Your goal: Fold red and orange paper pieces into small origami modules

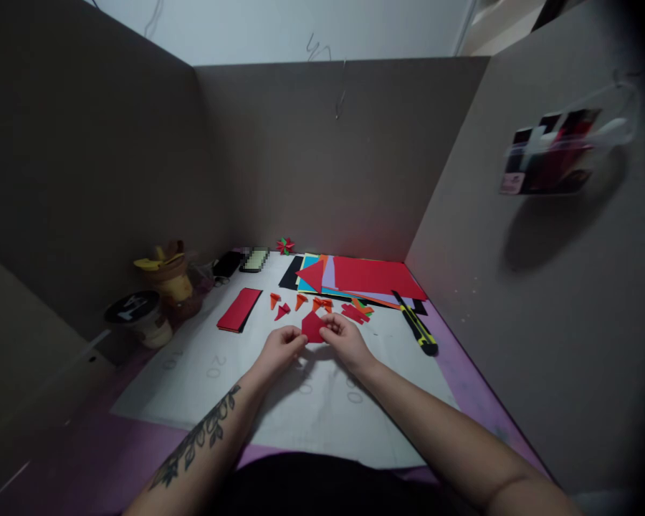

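Observation:
Between my two hands I hold a small piece of red paper (312, 327), its top edge coming to a point. My left hand (284, 348) pinches its lower left side. The right side is gripped by my right hand (348, 340), thumb and fingers closed on it. Just beyond lie several small folded orange pieces (300, 302) and a folded red piece (282, 311). Red paper strips (355, 313) lie past my right hand, with orange and green bits beside them. To the left rests a stack of red paper rectangles (239, 309).
Coloured paper sheets (379, 276) are piled at the back right, near a black-and-yellow utility knife (416, 324). A red-and-green paper star (285, 246) sits at the back. Cups (140, 319) stand left. Grey panels (333, 158) enclose the table; a pouch (551, 154) hangs right.

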Demonstrator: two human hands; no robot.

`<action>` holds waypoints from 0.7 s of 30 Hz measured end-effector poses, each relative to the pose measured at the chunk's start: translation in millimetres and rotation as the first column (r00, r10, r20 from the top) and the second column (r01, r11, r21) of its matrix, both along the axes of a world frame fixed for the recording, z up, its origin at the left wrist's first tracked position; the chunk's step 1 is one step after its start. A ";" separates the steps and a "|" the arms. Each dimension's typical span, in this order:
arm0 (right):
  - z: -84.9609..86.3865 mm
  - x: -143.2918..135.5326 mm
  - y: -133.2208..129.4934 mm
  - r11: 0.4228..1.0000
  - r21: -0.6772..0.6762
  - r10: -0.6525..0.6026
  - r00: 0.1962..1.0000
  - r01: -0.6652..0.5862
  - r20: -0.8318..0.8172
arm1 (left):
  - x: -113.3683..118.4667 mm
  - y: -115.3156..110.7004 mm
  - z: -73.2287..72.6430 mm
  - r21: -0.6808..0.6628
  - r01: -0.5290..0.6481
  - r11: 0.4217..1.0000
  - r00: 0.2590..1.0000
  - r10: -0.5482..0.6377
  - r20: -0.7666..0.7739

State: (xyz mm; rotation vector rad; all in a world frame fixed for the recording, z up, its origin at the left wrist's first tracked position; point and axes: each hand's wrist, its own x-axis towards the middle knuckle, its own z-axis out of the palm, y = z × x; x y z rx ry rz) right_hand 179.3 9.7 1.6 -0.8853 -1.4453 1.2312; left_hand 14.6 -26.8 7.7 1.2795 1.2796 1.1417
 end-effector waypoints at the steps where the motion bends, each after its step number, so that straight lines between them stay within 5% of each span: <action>1: 0.1 0.4 -0.1 1.000 0.007 0.004 1.000 -0.004 0.010 | 0.7 -0.3 -0.7 0.022 0.017 1.000 1.000 -0.017 0.005; 9: -6.0 1.9 -2.1 0.999 0.044 0.010 0.991 -0.016 0.136 | 4.0 -2.1 1.9 0.000 0.053 0.999 0.985 -0.052 0.163; 15: 6.9 7.8 -6.7 0.909 0.347 0.128 0.947 -0.231 0.294 | 0.0 -0.2 -1.5 0.031 -0.018 0.999 0.977 0.011 0.215; 21: 8.2 9.8 -5.0 0.896 0.356 0.142 0.931 -0.264 0.335 | -1.5 -0.3 0.4 0.007 0.007 1.000 0.971 -0.009 0.237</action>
